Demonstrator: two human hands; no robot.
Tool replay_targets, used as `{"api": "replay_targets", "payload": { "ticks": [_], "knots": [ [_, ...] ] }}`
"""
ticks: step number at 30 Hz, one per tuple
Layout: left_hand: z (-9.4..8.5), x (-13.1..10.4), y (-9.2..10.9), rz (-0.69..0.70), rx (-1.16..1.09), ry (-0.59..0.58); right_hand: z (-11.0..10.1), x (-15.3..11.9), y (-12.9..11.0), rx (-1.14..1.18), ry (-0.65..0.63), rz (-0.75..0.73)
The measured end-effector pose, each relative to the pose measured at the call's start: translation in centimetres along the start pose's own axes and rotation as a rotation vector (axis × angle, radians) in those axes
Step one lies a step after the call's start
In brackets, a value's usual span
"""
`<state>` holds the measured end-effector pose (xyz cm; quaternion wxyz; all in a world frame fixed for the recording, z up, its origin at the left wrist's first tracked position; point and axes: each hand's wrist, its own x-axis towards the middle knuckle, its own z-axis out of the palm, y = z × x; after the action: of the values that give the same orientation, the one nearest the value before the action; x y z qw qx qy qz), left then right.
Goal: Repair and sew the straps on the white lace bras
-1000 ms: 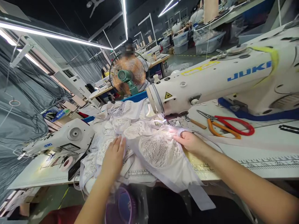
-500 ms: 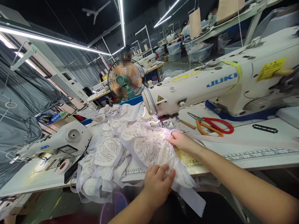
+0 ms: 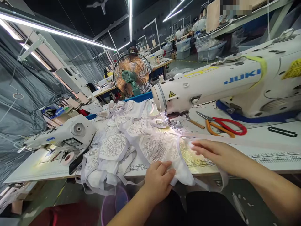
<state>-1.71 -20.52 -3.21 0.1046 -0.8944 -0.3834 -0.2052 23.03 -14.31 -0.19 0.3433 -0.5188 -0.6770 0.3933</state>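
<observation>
The lace garment [image 3: 154, 149] lies on the worktop [image 3: 257, 128], at twelve o'clock from the left hand [image 3: 158, 181]; its bent fingers touch the cloth, but pinching one cannot tell. At two o'clock, the right hand [image 3: 217, 154] has fingers stretched open.

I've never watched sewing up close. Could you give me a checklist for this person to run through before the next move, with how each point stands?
1. Left hand on the lace piece: ok, at its near edge.
2. Right hand on the lace piece: not ok, it is to the right of it.
3. Fingers away from the lit needle area: ok, both hands are apart from it.
4. Cloth properly under the needle: cannot tell, glare and small detail hide it.
5. Lace piece separate from the pile: cannot tell, they crowd together.
6. Scissors off the lace: ok, they lie right of it.
</observation>
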Motion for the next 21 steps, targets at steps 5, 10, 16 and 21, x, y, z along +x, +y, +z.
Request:
{"api": "replay_targets", "payload": {
  "ticks": [5, 10, 16, 21],
  "knots": [
    [0.2, -0.2, -0.1, 0.013, 0.006, 0.039, 1.0, -7.1, 4.3, 0.308, -0.389, 0.239],
    [0.4, 0.1, -0.2, 0.019, 0.021, 0.008, 2.8, -6.8, 3.4, 0.285, -0.127, 0.243],
    [0.5, 1.0, -0.6, -0.004, 0.06, -0.088, 4.2, 1.7, 0.0, 0.275, -0.073, 0.131],
    [0.3, 1.4, -3.5, -0.042, 0.155, -0.218, 5.6, 6.8, -0.7, 0.37, -0.248, 0.068]
  ]
}}
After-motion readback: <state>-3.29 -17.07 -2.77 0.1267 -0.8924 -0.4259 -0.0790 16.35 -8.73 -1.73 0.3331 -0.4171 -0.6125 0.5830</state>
